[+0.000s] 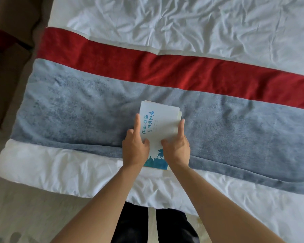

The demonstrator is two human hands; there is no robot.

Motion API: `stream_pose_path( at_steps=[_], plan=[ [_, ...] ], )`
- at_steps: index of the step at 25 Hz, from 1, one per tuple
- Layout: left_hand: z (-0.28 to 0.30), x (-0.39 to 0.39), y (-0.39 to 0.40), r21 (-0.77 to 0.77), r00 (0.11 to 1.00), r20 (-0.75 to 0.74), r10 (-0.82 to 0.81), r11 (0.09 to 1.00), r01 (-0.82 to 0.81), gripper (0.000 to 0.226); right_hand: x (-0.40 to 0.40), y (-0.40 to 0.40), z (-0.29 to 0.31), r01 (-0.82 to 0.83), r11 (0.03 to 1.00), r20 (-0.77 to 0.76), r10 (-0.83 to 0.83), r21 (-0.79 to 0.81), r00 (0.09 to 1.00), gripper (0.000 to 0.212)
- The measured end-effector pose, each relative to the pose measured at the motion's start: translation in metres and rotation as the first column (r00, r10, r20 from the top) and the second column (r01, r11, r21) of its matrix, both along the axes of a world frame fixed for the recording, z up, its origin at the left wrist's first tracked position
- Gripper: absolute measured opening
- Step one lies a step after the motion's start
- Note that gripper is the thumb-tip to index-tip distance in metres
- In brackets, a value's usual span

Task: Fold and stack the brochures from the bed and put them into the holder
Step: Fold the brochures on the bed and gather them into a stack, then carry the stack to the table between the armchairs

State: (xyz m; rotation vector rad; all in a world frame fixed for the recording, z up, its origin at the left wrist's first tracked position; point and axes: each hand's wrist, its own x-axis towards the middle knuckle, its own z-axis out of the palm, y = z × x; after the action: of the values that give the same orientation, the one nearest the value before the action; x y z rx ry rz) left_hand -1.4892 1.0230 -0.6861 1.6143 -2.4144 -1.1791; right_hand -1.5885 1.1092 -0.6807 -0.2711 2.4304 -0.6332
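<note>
Both the left hand (135, 149) and right hand (176, 148) pinch the brochure stack's (162, 123) long edges, index fingers (137, 122) straight, on the bed runner (77, 111).

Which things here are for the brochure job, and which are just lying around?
For the job:
brochure stack
left hand, holding its left edge
right hand, holding its right edge

Just there:
grey-blue blanket
red band
white sheet

No holder is in view.
</note>
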Motion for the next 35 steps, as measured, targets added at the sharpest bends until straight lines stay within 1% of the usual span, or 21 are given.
stream_pose_path(
  at_steps=[1, 2, 5, 7, 9, 12, 18, 22, 24, 28, 31, 35],
  plan=[
    [0.008, -0.003, -0.003, -0.023, 1.000, -0.025, -0.008, 1.000, 0.007, 0.094, -0.005, -0.004, 0.010, -0.005, 1.000, -0.006, 0.005, -0.025, 1.000, 0.099],
    [0.016, -0.007, -0.007, -0.052, 0.999, -0.049, -0.018, 0.999, 0.015, 0.096, -0.010, -0.008, 0.021, -0.007, 0.998, -0.010, 0.007, -0.056, 1.000, 0.102],
    [0.046, -0.025, -0.027, -0.107, 0.995, -0.085, -0.055, 0.993, 0.046, 0.094, -0.030, -0.021, 0.051, -0.043, 0.989, -0.032, 0.039, -0.144, 0.999, 0.104],
    [0.066, -0.039, -0.038, -0.130, 0.995, -0.080, -0.067, 0.990, 0.056, 0.089, -0.043, -0.028, 0.072, -0.090, 0.978, -0.008, 0.090, -0.186, 0.996, 0.107],
    [0.088, -0.052, -0.047, -0.157, 0.995, -0.070, -0.076, 0.985, 0.065, 0.085, -0.053, -0.035, 0.096, -0.161, 0.969, -0.013, 0.161, -0.188, 0.987, 0.106],
    [0.127, -0.066, -0.060, -0.219, 0.993, -0.070, -0.099, 0.972, 0.082, 0.083, -0.068, -0.047, 0.134, -0.182, 0.960, -0.033, 0.180, -0.213, 0.983, 0.101],
    [0.217, -0.087, -0.089, -0.296, 0.984, -0.170, -0.060, 0.955, 0.007, 0.086, -0.100, -0.084, 0.224, -0.275, 0.925, -0.138, 0.246, -0.262, 0.959, 0.102],
    [0.296, -0.105, -0.121, -0.348, 0.966, -0.254, -0.056, 0.937, -0.037, 0.082, -0.118, -0.111, 0.307, -0.309, 0.892, -0.200, 0.254, -0.330, 0.946, 0.102],
    [0.340, -0.113, -0.136, -0.365, 0.955, -0.286, -0.075, 0.930, -0.036, 0.080, -0.128, -0.123, 0.349, -0.323, 0.873, -0.253, 0.241, -0.365, 0.937, 0.098],
    [0.406, -0.121, -0.159, -0.415, 0.921, -0.378, -0.094, 0.906, -0.078, 0.079, -0.137, -0.142, 0.419, -0.364, 0.837, -0.370, 0.213, -0.407, 0.904, 0.095],
    [0.439, -0.116, -0.170, -0.441, 0.889, -0.444, -0.112, 0.891, -0.108, 0.079, -0.134, -0.153, 0.454, -0.406, 0.815, -0.452, 0.204, -0.413, 0.869, 0.093],
    [0.463, -0.103, -0.176, -0.467, 0.887, -0.447, -0.114, 0.876, -0.123, 0.077, -0.121, -0.161, 0.474, -0.422, 0.804, -0.468, 0.208, -0.419, 0.859, 0.093]
  ],
)
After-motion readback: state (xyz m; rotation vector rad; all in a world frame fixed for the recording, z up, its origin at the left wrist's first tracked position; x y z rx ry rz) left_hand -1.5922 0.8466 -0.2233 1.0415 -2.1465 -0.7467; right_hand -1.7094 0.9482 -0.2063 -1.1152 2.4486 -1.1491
